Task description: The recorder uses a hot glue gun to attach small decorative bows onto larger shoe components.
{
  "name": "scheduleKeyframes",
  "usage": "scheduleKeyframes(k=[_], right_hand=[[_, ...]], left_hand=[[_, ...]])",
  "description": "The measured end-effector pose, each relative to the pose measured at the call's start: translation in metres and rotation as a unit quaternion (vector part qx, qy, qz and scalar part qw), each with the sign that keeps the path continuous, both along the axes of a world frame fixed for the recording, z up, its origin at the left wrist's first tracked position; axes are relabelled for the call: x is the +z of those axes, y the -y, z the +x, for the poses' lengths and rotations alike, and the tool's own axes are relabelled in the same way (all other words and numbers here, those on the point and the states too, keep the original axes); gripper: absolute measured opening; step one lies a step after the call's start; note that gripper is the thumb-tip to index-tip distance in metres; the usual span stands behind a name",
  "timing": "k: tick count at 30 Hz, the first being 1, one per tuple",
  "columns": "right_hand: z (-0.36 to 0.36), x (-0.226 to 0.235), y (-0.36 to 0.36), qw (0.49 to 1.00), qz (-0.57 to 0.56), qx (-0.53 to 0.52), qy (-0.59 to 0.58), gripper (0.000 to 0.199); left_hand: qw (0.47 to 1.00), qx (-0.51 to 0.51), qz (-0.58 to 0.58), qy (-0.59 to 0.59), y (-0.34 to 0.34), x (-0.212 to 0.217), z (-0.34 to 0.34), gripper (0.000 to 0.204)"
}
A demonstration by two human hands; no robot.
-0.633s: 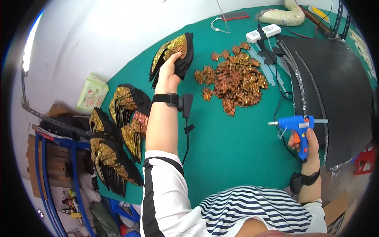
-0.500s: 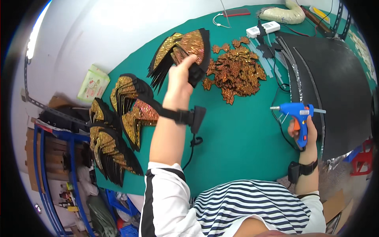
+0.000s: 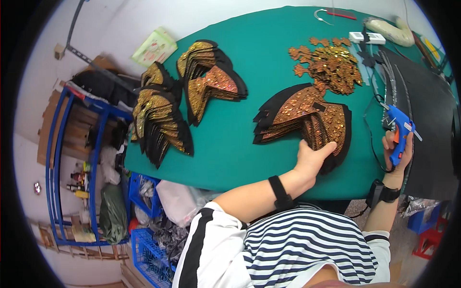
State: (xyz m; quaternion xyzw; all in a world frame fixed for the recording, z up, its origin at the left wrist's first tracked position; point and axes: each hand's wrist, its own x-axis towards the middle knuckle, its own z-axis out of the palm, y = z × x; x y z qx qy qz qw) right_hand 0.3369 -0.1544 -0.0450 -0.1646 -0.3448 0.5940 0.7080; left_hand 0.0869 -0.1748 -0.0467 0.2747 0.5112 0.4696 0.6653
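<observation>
My left hand grips the near end of a stack of gold-and-copper sequined, V-shaped pieces edged in black, its thumb on top and the other fingers hidden beneath. The stack is low over the green table or on it; I cannot tell which. A blue hot glue gun with an orange trigger is held in my right hand, its nozzle pointing up and left. Just beyond the held stack lies a heap of small copper sequined cutouts. Further left are similar V-shaped stacks, one nearer the middle and one by the edge.
Black sheet material covers the table's right side, with a thin cable beside it. A white power strip and a red-edged phone lie at the back. A tissue pack sits back left. Blue shelving stands left.
My left hand has brought the sequined stack from the table's far middle to the right and nearer my body, and it now lies spread in a V. My right hand still holds the glue gun.
</observation>
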Motion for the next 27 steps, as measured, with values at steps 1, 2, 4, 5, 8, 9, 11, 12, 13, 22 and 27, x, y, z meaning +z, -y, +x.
scheduleKeyframes(k=[1, 2, 4, 5, 8, 9, 11, 12, 13, 22, 27], right_hand=[[0.000, -0.002, -0.001, 1.000, 0.000, 0.002, 0.006, 0.043], [0.003, -0.004, -0.001, 1.000, 0.000, 0.003, 0.013, 0.043], [0.005, -0.007, -0.001, 1.000, -0.006, -0.002, 0.018, 0.045], [0.006, -0.006, -0.001, 1.000, -0.007, -0.002, 0.020, 0.045], [0.003, -0.005, -0.001, 0.999, -0.030, -0.022, 0.025, 0.044], [0.003, -0.004, -0.001, 0.999, -0.028, -0.017, 0.027, 0.044], [0.002, -0.003, -0.001, 0.999, -0.030, -0.015, 0.031, 0.045], [0.001, -0.003, -0.001, 0.999, -0.033, -0.019, 0.033, 0.045], [0.001, -0.004, -0.002, 0.999, -0.037, -0.022, 0.034, 0.045], [0.004, -0.008, -0.005, 0.999, -0.029, -0.012, 0.032, 0.044], [0.003, -0.008, -0.006, 0.997, -0.047, -0.043, 0.040, 0.046]], left_hand=[[1.000, -0.002, -0.012, 0.015, 0.001, 0.002, -0.001, 0.045], [0.999, -0.007, -0.023, 0.031, 0.001, 0.008, 0.001, 0.044], [0.997, -0.017, -0.039, 0.068, 0.001, 0.024, 0.004, 0.043], [0.995, -0.023, -0.046, 0.088, 0.003, 0.035, 0.005, 0.044], [0.990, -0.055, -0.088, 0.093, 0.001, 0.036, 0.009, 0.046], [0.987, -0.083, -0.113, 0.084, 0.000, 0.036, 0.010, 0.047], [0.982, -0.147, -0.112, 0.048, 0.003, 0.033, 0.008, 0.053], [0.973, -0.194, -0.116, 0.039, 0.002, 0.033, 0.003, 0.055], [0.963, -0.241, -0.119, 0.031, 0.000, 0.033, -0.006, 0.058], [0.838, -0.387, 0.303, -0.235, 0.003, 0.046, -0.076, 0.031], [0.874, -0.278, 0.308, -0.254, -0.019, 0.079, -0.125, 0.013]])
